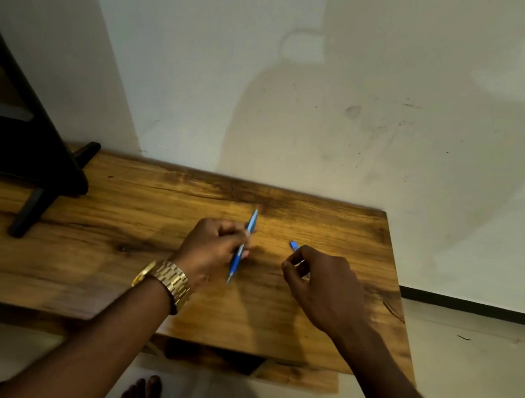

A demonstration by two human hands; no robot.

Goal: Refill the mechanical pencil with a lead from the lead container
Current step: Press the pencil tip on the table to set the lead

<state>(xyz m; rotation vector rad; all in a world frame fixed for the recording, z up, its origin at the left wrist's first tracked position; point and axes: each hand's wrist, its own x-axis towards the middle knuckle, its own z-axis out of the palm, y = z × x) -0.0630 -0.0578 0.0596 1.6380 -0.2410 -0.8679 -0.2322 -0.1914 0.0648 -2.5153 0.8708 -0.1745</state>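
Note:
My left hand grips a blue mechanical pencil around its middle, just above the wooden table. The pencil runs nearly upright in the view, its metal tip pointing toward me and its other end toward the wall. My right hand hovers to the right of it with fingers curled around a small object with a blue end that sticks out above the fingertips. Most of that object is hidden inside the hand, so I cannot tell whether it is the lead container or a cap. The two hands are apart.
A black stand with angled legs sits on the table's left part. A pale wall rises right behind the table. The table's right edge drops to a light floor. A gold watch is on my left wrist. My bare feet show below the front edge.

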